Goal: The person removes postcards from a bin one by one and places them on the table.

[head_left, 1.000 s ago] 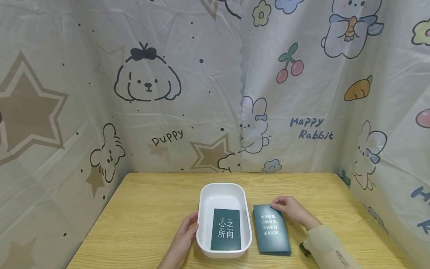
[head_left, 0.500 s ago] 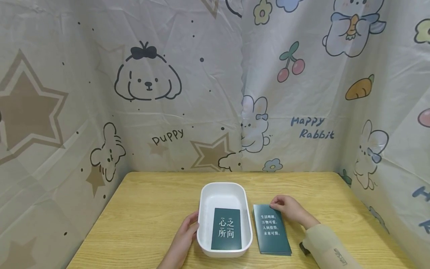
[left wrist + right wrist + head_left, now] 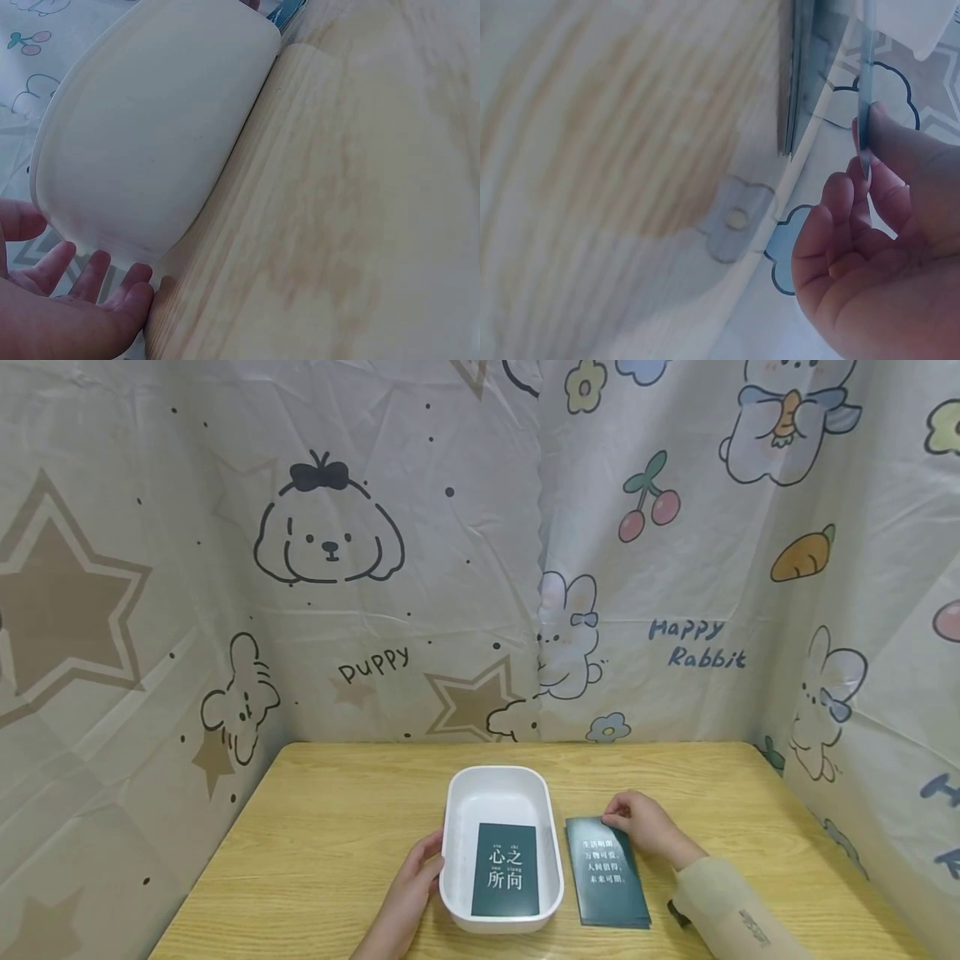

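Observation:
My right hand (image 3: 641, 825) pinches the far edge of a dark green card (image 3: 606, 868) printed with white characters. In the right wrist view the card shows edge-on between thumb and fingers, raised apart from a stack of cards (image 3: 791, 90) on the table. On the left, my left hand (image 3: 416, 877) rests against the outer side of a white plastic tub (image 3: 556, 852); in the left wrist view its fingers are spread at the tub's wall. Another green card (image 3: 506, 870) with large white characters lies face up inside the tub, toward its near end.
The tub and the stack stand side by side near the front of a wood-grain table (image 3: 352, 793). A printed cloth (image 3: 420, 543) with cartoon animals hangs behind the table and along both sides.
My right hand has risen very slightly with the card's far edge, and the light on that card has shifted. The left hand, the tub and the card in it stay put.

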Action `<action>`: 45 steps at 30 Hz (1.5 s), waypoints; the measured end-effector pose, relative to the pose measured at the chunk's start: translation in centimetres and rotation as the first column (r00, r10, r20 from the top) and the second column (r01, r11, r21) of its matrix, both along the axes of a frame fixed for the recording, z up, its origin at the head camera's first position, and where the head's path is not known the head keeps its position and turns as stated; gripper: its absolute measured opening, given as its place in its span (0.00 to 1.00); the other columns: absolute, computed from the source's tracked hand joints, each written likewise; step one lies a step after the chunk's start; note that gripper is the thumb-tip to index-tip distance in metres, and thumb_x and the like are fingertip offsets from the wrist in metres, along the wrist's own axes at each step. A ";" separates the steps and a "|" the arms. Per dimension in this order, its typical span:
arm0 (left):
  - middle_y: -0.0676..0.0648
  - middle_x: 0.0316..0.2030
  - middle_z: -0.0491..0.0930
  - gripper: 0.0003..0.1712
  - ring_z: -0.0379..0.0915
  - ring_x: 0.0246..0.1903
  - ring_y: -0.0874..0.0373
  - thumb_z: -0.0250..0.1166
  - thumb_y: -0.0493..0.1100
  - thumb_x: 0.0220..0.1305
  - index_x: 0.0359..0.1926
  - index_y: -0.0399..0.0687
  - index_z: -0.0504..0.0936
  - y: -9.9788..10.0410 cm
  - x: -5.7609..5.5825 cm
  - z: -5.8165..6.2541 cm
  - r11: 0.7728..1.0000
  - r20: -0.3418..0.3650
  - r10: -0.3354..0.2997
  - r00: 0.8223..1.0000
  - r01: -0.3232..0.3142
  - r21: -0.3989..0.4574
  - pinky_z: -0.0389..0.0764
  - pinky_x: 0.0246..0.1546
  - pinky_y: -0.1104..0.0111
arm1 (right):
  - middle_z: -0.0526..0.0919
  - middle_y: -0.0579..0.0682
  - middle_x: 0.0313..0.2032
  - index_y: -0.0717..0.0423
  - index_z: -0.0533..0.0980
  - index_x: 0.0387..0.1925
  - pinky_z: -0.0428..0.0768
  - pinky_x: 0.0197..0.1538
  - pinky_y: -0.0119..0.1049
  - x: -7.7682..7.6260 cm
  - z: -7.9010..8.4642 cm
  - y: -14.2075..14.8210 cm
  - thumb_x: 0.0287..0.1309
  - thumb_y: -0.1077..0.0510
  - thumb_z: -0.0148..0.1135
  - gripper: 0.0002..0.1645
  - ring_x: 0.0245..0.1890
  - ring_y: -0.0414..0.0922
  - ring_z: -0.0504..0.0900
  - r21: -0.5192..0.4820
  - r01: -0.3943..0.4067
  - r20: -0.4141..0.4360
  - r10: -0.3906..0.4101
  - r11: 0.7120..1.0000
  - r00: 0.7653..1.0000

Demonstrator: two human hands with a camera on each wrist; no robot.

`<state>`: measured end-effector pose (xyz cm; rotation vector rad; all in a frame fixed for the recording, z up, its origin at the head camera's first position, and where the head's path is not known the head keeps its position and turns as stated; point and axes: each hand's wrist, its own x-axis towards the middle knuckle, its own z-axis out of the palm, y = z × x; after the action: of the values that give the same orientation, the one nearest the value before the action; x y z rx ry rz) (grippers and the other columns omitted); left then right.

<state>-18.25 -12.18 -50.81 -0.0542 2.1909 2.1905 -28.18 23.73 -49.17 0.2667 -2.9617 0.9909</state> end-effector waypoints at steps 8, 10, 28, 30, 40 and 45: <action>0.31 0.65 0.64 0.27 0.61 0.62 0.42 0.49 0.42 0.70 0.67 0.38 0.62 -0.1 0.0 -0.1 1.000 -0.015 -0.003 1.000 0.003 0.001 0.69 0.62 0.48 | 0.75 0.48 0.29 0.52 0.78 0.26 0.76 0.35 0.40 0.0 -0.2 -0.2 0.56 0.58 0.64 0.05 0.30 0.43 0.71 0.050 0.011 0.004 -0.011 0.999 1.000; 0.32 0.65 0.64 0.27 0.61 0.62 0.43 0.50 0.43 0.70 0.67 0.40 0.63 -0.1 -0.1 -0.1 1.000 -0.011 0.000 1.000 0.000 -0.010 0.69 0.62 0.48 | 0.75 0.49 0.29 0.52 0.78 0.26 0.76 0.35 0.39 0.1 -0.1 -0.3 0.56 0.58 0.64 0.05 0.30 0.43 0.71 0.059 0.011 0.004 -0.011 0.998 1.000; 0.32 0.65 0.65 0.27 0.62 0.62 0.43 0.49 0.41 0.70 0.67 0.39 0.63 -0.2 -0.1 -0.2 1.000 -0.006 0.003 1.000 -0.004 -0.005 0.70 0.61 0.48 | 0.73 0.48 0.26 0.51 0.77 0.24 0.74 0.31 0.38 0.8 0.1 -1.0 0.54 0.57 0.66 0.06 0.27 0.43 0.70 0.193 -0.008 -0.054 0.018 0.981 0.998; 0.32 0.65 0.64 0.27 0.61 0.62 0.43 0.49 0.41 0.70 0.67 0.38 0.63 -0.3 0.0 -0.2 1.000 -0.003 0.002 1.000 -0.002 -0.004 0.69 0.62 0.48 | 0.73 0.47 0.26 0.51 0.77 0.24 0.74 0.30 0.38 0.8 0.0 -1.1 0.53 0.57 0.67 0.06 0.26 0.43 0.69 0.203 -0.007 -0.053 0.018 0.979 0.998; 0.31 0.65 0.64 0.27 0.61 0.62 0.42 0.49 0.42 0.70 0.67 0.39 0.63 -0.3 0.2 0.0 1.000 0.011 0.003 1.000 -0.003 -0.012 0.69 0.62 0.47 | 0.72 0.47 0.25 0.50 0.76 0.26 0.74 0.30 0.38 0.6 -0.7 -1.1 0.52 0.56 0.68 0.07 0.26 0.43 0.69 0.237 0.006 -0.057 0.008 0.971 0.998; 0.32 0.65 0.64 0.27 0.61 0.62 0.42 0.49 0.43 0.70 0.67 0.40 0.63 -0.3 0.2 0.0 1.000 0.015 0.004 1.000 -0.003 -0.013 0.69 0.62 0.47 | 0.73 0.47 0.27 0.50 0.75 0.28 0.75 0.32 0.39 0.7 -0.9 -1.0 0.53 0.56 0.67 0.07 0.27 0.43 0.70 0.257 0.006 -0.060 0.010 0.966 0.998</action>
<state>-18.00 -12.50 -50.81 -0.0742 2.1988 2.1711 -27.52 22.71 -50.12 0.2954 -3.0297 0.5838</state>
